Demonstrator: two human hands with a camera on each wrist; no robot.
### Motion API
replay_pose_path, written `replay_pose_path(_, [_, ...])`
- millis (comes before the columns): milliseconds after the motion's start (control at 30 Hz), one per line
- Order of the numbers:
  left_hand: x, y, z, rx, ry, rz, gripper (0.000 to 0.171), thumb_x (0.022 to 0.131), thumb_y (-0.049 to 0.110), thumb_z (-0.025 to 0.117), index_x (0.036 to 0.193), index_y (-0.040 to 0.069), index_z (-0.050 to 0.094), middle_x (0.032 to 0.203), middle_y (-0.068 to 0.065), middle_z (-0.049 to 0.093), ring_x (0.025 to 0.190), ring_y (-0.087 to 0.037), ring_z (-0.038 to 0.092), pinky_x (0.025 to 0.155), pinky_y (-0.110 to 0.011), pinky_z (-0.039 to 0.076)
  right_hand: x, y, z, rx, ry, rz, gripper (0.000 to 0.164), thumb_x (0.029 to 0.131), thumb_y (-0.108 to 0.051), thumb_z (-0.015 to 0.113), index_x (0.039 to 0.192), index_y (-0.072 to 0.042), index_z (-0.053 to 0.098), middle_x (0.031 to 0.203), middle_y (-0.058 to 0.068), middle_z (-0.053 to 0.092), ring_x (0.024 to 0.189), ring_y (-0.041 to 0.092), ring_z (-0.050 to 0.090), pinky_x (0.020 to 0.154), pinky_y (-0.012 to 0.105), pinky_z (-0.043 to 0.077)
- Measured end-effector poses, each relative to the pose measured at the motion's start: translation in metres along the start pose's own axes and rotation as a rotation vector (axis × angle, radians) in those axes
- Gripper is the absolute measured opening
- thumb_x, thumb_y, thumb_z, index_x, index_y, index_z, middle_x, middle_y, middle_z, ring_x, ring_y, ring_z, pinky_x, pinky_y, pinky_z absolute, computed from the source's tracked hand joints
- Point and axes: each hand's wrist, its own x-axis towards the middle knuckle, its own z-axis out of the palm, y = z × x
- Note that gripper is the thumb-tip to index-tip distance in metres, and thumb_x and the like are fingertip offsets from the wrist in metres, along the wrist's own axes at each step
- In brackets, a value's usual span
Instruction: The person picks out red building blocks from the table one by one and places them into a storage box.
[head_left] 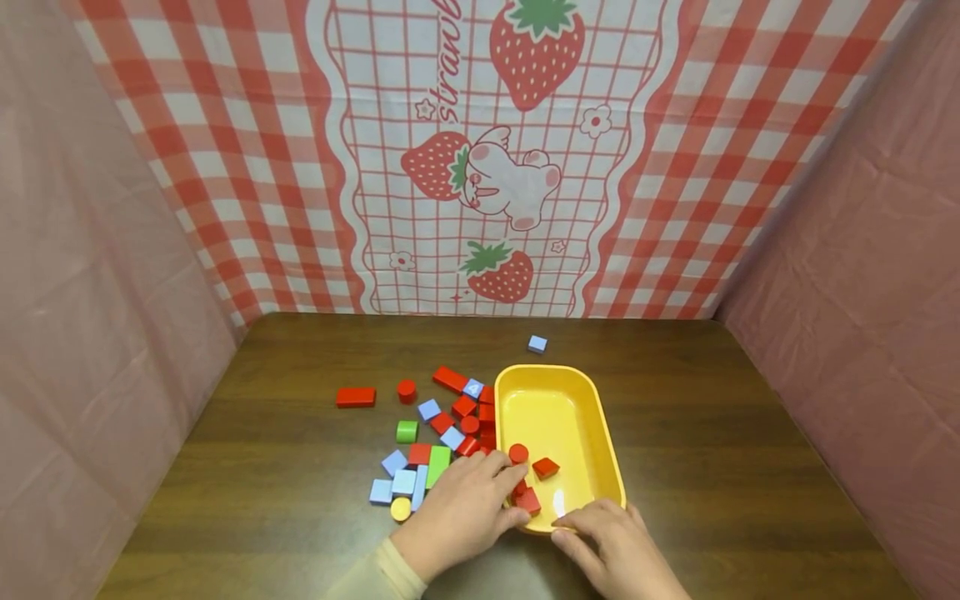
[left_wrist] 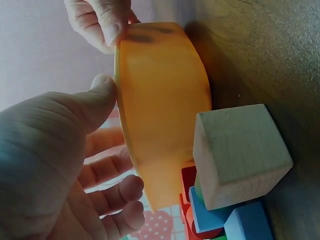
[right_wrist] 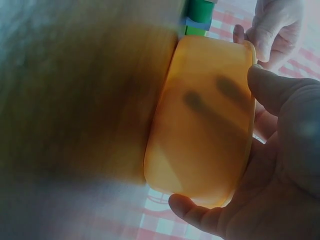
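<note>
Beyond and left of the left hand, smooth painted blocks lie on the wood-grained bench (head_left: 712, 433): a red oblong (head_left: 356, 397), blue pieces (head_left: 393, 463), a curved green one (head_left: 407, 432) and a yellow cylinder (head_left: 401, 509). A bare, grained wooden cube (left_wrist: 245, 160) sits near the left hand (head_left: 467, 510), whose loosely spread fingers reach over the rim, thumb against it, grasping nothing that shows. Between the hands stands a glossy yellow plastic tray (head_left: 558, 417), round-cornered, containing a red cylinder (head_left: 518, 453), a slanted red block (head_left: 546, 467) and other red pieces beneath the left fingertips. The right hand (head_left: 618, 546) grasps its near-right corner, fingers curled inside.
</note>
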Motion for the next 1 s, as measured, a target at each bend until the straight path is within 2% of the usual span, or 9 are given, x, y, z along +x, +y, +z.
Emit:
replay_pose_path(200, [0.001, -0.009, -0.002, -0.054, 0.046, -0.057, 0.061, 0.098, 0.049, 0.075, 0.147, 0.016, 0.061, 0.130, 0.001, 0.068, 0.113, -0.016, 0.065, 0.101, -0.034, 0.057, -0.001, 0.001, 0.002, -0.009, 0.031, -0.029, 0.005, 0.095, -0.041, 0.080, 0.093, -0.037, 0.078, 0.092, -0.034, 0.069, 0.093, -0.001, 0.058, 0.084, 0.036, 0.041])
replay_pose_path(267, [0.001, -0.016, -0.002, -0.036, 0.075, -0.088, 0.051, 0.101, 0.041, 0.075, 0.143, 0.016, 0.062, 0.131, 0.000, 0.069, 0.116, -0.017, 0.067, 0.103, -0.036, 0.058, -0.002, 0.001, 0.003, -0.011, 0.036, -0.034, 0.005, 0.094, -0.041, 0.081, 0.093, -0.036, 0.078, 0.092, -0.034, 0.069, 0.093, -0.001, 0.058, 0.084, 0.036, 0.041])
replay_pose_path(367, [0.000, -0.026, -0.006, 0.026, 0.091, -0.119, 0.035, 0.101, 0.021, 0.074, 0.134, 0.015, 0.068, 0.125, 0.000, 0.071, 0.110, -0.018, 0.067, 0.098, -0.036, 0.059, -0.001, 0.001, 0.002, -0.009, 0.029, -0.029, 0.006, 0.094, -0.042, 0.080, 0.094, -0.037, 0.079, 0.093, -0.034, 0.069, 0.093, -0.002, 0.058, 0.085, 0.037, 0.041])
replay_pose_path(467, [0.001, -0.034, -0.007, 0.082, 0.081, -0.125, 0.030, 0.097, 0.009, 0.073, 0.126, 0.015, 0.075, 0.119, 0.000, 0.073, 0.104, -0.019, 0.067, 0.094, -0.036, 0.059, -0.001, 0.001, 0.002, -0.007, 0.026, -0.027, 0.007, 0.095, -0.043, 0.079, 0.095, -0.036, 0.079, 0.093, -0.034, 0.069, 0.093, -0.002, 0.058, 0.085, 0.036, 0.040])
replay_pose_path(567, [0.004, -0.038, -0.005, 0.096, 0.048, -0.124, 0.028, 0.097, 0.017, 0.077, 0.125, 0.015, 0.078, 0.117, -0.001, 0.073, 0.099, -0.020, 0.066, 0.088, -0.036, 0.058, -0.001, 0.001, 0.001, -0.007, 0.030, -0.031, 0.007, 0.095, -0.043, 0.079, 0.094, -0.036, 0.079, 0.093, -0.034, 0.069, 0.093, -0.002, 0.059, 0.085, 0.035, 0.040])
replay_pose_path(733, [0.013, -0.038, 0.005, 0.128, -0.021, -0.139, 0.036, 0.096, 0.035, 0.081, 0.126, 0.015, 0.078, 0.115, -0.001, 0.070, 0.095, -0.019, 0.062, 0.085, -0.033, 0.057, 0.000, 0.001, 0.001, 0.003, 0.016, -0.019, 0.009, 0.096, -0.044, 0.078, 0.094, -0.035, 0.079, 0.093, -0.034, 0.070, 0.093, -0.002, 0.058, 0.084, 0.035, 0.040])
replay_pose_path(867, [0.019, -0.037, 0.010, 0.162, -0.025, -0.134, 0.030, 0.093, 0.036, 0.084, 0.114, 0.015, 0.076, 0.108, 0.000, 0.071, 0.091, -0.018, 0.061, 0.084, -0.032, 0.058, 0.000, 0.001, 0.001, 0.010, 0.024, -0.028, 0.007, 0.095, -0.042, 0.079, 0.093, -0.035, 0.079, 0.093, -0.033, 0.070, 0.092, -0.002, 0.058, 0.083, 0.034, 0.040])
replay_pose_path(1000, [0.022, -0.036, 0.012, 0.146, -0.044, -0.117, 0.027, 0.092, 0.032, 0.085, 0.109, 0.016, 0.073, 0.098, 0.001, 0.074, 0.086, -0.017, 0.065, 0.081, -0.033, 0.059, -0.001, 0.002, 0.002, 0.009, 0.039, -0.047, 0.007, 0.096, -0.041, 0.079, 0.093, -0.036, 0.078, 0.093, -0.034, 0.069, 0.092, -0.002, 0.058, 0.083, 0.034, 0.039])
